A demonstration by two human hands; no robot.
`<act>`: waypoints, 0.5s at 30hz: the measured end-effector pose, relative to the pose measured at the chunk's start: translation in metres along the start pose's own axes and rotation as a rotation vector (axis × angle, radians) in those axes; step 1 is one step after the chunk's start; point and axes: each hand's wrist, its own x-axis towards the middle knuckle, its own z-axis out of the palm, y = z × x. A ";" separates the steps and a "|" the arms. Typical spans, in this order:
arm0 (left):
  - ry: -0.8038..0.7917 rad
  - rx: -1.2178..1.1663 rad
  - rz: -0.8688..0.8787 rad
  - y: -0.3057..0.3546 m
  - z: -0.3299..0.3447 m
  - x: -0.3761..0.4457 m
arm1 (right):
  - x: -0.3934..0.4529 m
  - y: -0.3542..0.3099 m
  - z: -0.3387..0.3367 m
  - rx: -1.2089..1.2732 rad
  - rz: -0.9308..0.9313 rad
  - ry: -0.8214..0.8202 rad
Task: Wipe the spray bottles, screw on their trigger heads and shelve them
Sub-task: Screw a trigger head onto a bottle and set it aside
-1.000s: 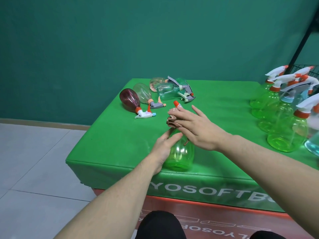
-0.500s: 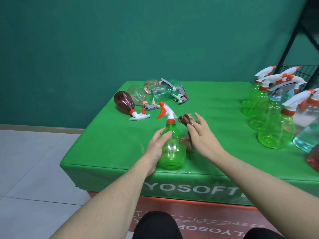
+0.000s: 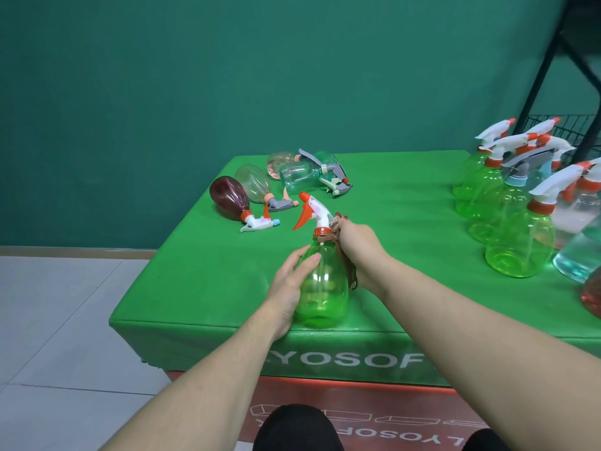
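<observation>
A green spray bottle [image 3: 322,288] is stood upright at the near edge of the green counter [image 3: 195,281], steadied by the left hand [image 3: 287,289] with fingers laid straight against its side. A brown cloth [image 3: 338,222] is gripped by the right hand [image 3: 357,245] and pressed to the bottle's neck.

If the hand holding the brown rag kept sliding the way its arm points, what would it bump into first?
Probably the white trigger head with the orange nozzle on the clear green plastic spray bottle. The right hand, gripping the brown cloth, is already beside its neck, though depth is hard to judge.
</observation>
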 end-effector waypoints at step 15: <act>-0.010 -0.061 -0.035 0.001 0.000 0.003 | -0.009 0.021 -0.025 -0.452 -0.374 0.054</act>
